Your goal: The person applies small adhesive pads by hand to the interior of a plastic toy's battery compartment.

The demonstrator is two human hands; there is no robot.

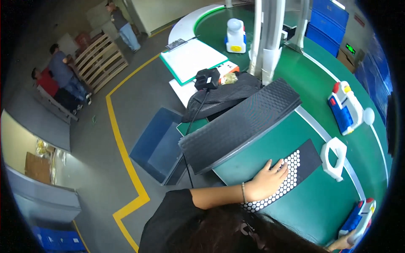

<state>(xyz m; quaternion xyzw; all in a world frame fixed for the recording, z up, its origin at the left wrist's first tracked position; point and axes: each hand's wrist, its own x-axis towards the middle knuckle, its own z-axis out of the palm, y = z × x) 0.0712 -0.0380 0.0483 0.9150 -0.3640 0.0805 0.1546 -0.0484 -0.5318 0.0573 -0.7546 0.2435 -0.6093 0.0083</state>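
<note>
My left hand (268,181) lies flat, fingers spread, on a sheet of white round dots (291,179) on a dark backing. The sheet rests on the green work surface (253,158). At the lower right, my right hand (344,241) is closed round the lower part of a white and blue plastic toy (356,221); some of its fingers are hidden. A white plastic piece with a hexagonal opening (325,162) sits just right of the sheet. Beyond the left hand stretches a long black textured panel (240,126).
More white and blue toys (345,109) stand along the curved green track. A clipboard with paper (194,61), a black device with a cable (207,79) and a metal post (270,46) are farther off. A blue-grey bin (156,143) sits left. Several people are by a pallet (101,63).
</note>
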